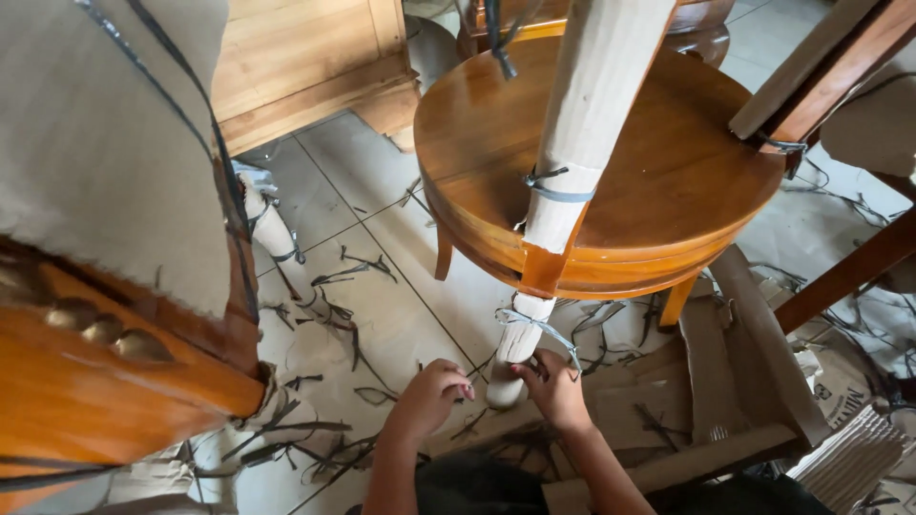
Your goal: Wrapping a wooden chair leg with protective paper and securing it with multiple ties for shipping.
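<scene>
Both hands work at the foot of a cardboard-wrapped wooden chair leg (563, 181) — the right hand (555, 386) pinches the grey plastic strap (534, 324) tied near its foot, the left hand (431, 391) curled loosely beside it above the strap-littered white tiled floor (382, 305).

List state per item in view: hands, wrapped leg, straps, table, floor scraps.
left hand: fist closed, on floor beside wrapped leg's foot
right hand: fingers on wrapped leg's lower end
wrapped leg: cardboard-covered, one bare wood patch
straps: tied round the leg
round table: unwrapped, glossy
cut strapping: loose, scattered on tiles
cardboard pieces: loose, piled on floor
</scene>
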